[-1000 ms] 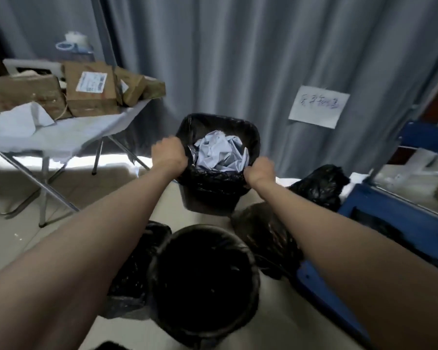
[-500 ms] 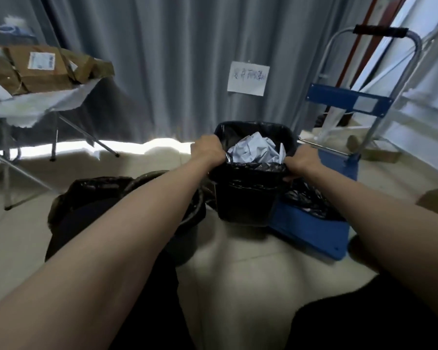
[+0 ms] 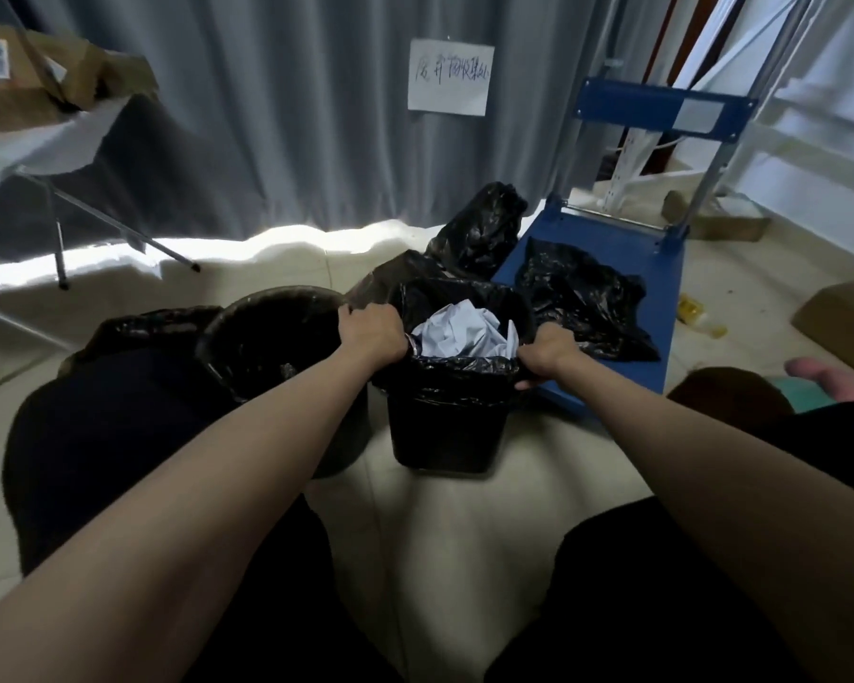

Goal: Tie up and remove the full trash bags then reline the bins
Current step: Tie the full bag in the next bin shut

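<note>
Hands first: my left hand (image 3: 373, 332) and right hand (image 3: 548, 354) each clench the liner at opposite rims of the bin (image 3: 444, 426), which stands on the floor between my knees, probably so I can gather the bag (image 3: 457, 374) for tying. It's glossy black, crammed with crumpled white paper (image 3: 459, 332).

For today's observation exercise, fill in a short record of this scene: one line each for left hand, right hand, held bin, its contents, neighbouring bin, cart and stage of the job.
left hand: left hand grips the bag rim of the square black bin
right hand: right hand grips the opposite rim
contents: crumpled white paper, bag not yet tied
neighbouring bin: round bin, black liner, to the left
cart: blue platform cart with a loose black bag on it
stage: gathering the bag edges
</note>
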`<act>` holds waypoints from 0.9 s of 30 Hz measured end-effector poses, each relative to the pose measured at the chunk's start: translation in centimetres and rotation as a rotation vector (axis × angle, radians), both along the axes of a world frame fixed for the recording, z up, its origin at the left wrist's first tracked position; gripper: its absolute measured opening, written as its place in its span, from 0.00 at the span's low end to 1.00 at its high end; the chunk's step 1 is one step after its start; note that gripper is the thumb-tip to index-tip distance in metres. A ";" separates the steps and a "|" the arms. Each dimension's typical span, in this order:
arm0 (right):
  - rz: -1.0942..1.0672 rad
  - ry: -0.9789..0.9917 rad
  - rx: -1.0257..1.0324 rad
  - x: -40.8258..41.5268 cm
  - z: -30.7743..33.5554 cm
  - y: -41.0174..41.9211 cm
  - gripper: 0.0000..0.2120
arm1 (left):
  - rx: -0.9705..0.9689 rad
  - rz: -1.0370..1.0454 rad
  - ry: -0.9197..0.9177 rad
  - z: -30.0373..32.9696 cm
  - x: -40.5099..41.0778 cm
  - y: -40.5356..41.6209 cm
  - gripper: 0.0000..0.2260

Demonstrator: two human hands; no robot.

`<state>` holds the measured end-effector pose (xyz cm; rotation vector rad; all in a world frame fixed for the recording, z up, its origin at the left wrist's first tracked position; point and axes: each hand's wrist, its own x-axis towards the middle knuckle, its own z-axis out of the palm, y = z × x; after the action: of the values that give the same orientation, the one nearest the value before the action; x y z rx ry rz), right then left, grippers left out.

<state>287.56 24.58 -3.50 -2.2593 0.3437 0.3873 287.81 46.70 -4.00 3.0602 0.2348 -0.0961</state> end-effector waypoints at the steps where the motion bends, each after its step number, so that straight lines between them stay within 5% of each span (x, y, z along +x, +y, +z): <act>1: 0.000 0.000 0.000 0.1 -0.6 0.0 0.09 | 0.040 -0.001 0.007 -0.7 0.1 -0.1 0.04; 7: 0.016 0.019 -0.044 0.0 -4.6 0.2 0.04 | 0.240 -0.062 0.089 -3.9 0.5 -0.5 0.12; 11: 0.018 0.030 -0.051 -0.6 -6.8 0.0 0.14 | 0.295 -0.122 0.077 -5.0 0.1 0.2 0.15; 13: 0.014 0.010 -0.026 -0.9 -7.3 -0.3 0.10 | 0.311 -0.173 0.034 -4.9 -0.1 0.8 0.14; 18: -0.043 -0.324 -0.120 -2.1 -8.5 -1.3 0.12 | 0.285 -0.335 -0.157 -4.7 -1.5 1.7 0.13; 23: 0.337 -0.707 -0.278 -4.7 -9.1 -0.9 0.04 | -0.108 -0.595 -0.190 -4.9 -3.6 -1.7 0.15; 27: 0.516 -0.694 -0.382 -5.3 -9.6 -0.8 0.11 | 0.018 -0.725 -0.177 -7.1 -5.0 -3.0 0.18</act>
<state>282.23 23.83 -13.07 -2.6668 -0.5781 -0.2444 282.80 43.65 -11.07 2.9705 -0.8819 0.1400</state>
